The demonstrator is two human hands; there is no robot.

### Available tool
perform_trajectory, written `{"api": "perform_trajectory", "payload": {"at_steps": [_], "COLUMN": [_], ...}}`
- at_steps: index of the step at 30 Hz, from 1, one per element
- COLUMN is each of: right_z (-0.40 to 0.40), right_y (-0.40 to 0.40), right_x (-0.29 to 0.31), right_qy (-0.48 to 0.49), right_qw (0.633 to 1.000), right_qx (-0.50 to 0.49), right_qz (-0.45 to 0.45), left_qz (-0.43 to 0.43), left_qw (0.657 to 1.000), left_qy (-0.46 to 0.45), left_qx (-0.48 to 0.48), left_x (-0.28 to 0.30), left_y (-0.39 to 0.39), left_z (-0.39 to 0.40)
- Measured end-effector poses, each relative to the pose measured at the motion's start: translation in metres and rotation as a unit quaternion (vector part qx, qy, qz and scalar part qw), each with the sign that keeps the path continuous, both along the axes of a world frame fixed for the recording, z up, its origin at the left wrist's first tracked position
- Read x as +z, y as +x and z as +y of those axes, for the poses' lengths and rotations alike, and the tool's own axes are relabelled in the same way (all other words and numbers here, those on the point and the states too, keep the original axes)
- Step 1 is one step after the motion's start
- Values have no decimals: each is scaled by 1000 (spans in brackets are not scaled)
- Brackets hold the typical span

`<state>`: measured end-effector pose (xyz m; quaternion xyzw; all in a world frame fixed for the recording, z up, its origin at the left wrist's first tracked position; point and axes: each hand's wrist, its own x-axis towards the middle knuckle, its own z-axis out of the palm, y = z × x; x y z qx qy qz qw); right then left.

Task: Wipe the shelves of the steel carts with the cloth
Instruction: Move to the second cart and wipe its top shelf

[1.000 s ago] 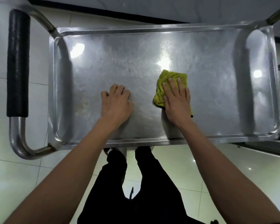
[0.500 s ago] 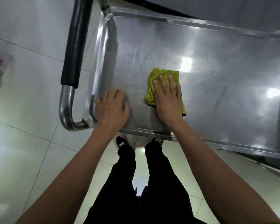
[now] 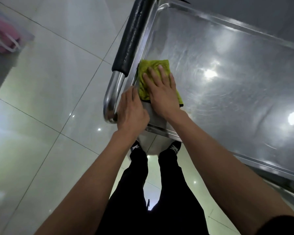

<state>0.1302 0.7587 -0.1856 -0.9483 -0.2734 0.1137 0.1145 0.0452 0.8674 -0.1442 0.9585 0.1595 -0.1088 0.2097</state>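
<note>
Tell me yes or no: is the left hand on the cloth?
No, the right hand presses the cloth; the left hand rests on the cart's corner.

I count one yellow-green cloth (image 3: 152, 68), one steel cart shelf (image 3: 227, 85), one black-padded handle (image 3: 132, 36) at twelve o'clock of my left hand (image 3: 131, 111), my two hands, the other my right hand (image 3: 161, 92), and my two shoes (image 3: 136, 147).
</note>
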Motion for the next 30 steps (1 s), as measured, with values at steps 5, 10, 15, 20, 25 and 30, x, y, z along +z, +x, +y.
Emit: {"api": "perform_trajectory", "payload": {"at_steps": [5,10,15,20,25,30], "right_z": [11,-19,-76,-137,-213,-297], "right_y": [3,-22,-44,-51,-60,-73], "right_x": [4,3,2,2,2,1], "right_qy": [27,59,62,60,61,44], "right_qw": [999,998,994,989,982,971], "right_qx": [21,-26,-90,-133,-177,-234], "right_qz": [18,22,17,18,17,16], "left_qz": [-15,-1,46,31,37,65], "left_qw": [1000,1000,996,980,964,971], "left_qy": [-15,3,65,127,123,115], "left_qx": [2,-18,-41,-149,-234,-197], "left_x": [-1,1,7,10,6,2], "left_y": [-2,2,7,17,23,24], "left_z": [8,10,-5,-64,-145,-183]}}
